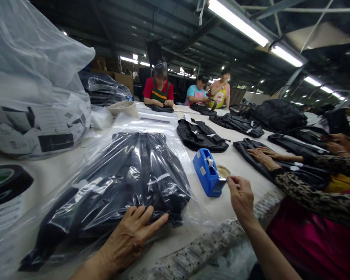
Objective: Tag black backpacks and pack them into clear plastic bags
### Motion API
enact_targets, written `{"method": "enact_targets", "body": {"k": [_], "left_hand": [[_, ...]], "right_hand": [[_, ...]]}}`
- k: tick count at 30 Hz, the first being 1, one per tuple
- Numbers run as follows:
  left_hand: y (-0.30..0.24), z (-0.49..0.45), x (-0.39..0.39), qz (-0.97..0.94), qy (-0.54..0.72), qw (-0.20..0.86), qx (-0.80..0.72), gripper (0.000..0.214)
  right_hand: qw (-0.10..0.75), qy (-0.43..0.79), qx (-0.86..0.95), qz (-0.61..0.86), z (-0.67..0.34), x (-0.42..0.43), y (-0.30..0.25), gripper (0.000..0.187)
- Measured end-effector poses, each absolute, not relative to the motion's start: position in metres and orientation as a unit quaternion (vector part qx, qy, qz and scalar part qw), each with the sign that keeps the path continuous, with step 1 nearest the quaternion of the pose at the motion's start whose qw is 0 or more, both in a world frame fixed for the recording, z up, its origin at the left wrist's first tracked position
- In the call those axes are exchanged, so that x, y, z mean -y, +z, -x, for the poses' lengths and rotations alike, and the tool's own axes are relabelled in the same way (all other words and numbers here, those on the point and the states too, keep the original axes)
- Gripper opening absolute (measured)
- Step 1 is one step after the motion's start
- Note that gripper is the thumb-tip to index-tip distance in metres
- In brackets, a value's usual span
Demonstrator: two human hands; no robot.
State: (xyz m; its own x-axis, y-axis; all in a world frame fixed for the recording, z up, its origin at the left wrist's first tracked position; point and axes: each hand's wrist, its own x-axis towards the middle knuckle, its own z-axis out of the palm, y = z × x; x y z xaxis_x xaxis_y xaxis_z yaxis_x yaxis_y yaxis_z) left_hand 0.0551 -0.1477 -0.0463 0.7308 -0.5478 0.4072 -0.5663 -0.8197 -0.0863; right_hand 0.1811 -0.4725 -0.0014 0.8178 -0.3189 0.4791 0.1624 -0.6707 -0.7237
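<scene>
A black backpack lies on the table inside a clear plastic bag. My left hand rests on its near edge with the fingers spread, pressing the plastic. To the right of the bag stands a blue tape dispenser, with a roll of tape in it partly hidden. My right hand is at the dispenser's cutting end. Its thumb and forefinger are pinched on the end of the tape, which is too thin to see clearly.
A large plastic sack of printed papers and a black tape roll are on the left. More black bags lie across the table. At the right, a co-worker's hands lie on one bag. Several people work behind.
</scene>
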Motion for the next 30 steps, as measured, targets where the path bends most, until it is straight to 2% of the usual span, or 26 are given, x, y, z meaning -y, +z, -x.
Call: {"method": "enact_targets", "body": {"k": [6,10,14,20,26,30], "left_hand": [[-0.048,-0.056,0.148,-0.927,0.229,0.019,0.297,0.082],[-0.046,-0.057,0.148,-0.923,0.235,0.009,0.305,0.077],[-0.052,-0.057,0.148,-0.923,0.243,0.026,0.298,0.080],[-0.056,-0.055,0.148,-0.923,0.245,0.040,0.293,0.080],[-0.055,-0.055,0.149,-0.929,0.231,0.044,0.286,0.085],[-0.052,-0.055,0.149,-0.928,0.221,0.049,0.295,0.080]], "right_hand": [[0.462,-0.133,-0.129,0.867,-0.235,0.476,-0.003,0.033],[0.521,-0.082,-0.161,0.834,-0.246,0.470,-0.013,0.027],[0.573,-0.098,-0.169,0.796,-0.246,0.467,-0.013,0.028],[0.618,-0.221,-0.120,0.745,-0.198,0.473,-0.013,0.035],[0.632,-0.131,-0.121,0.754,-0.157,0.471,-0.042,0.040],[0.598,-0.114,-0.111,0.785,-0.166,0.478,-0.051,0.049]]}}
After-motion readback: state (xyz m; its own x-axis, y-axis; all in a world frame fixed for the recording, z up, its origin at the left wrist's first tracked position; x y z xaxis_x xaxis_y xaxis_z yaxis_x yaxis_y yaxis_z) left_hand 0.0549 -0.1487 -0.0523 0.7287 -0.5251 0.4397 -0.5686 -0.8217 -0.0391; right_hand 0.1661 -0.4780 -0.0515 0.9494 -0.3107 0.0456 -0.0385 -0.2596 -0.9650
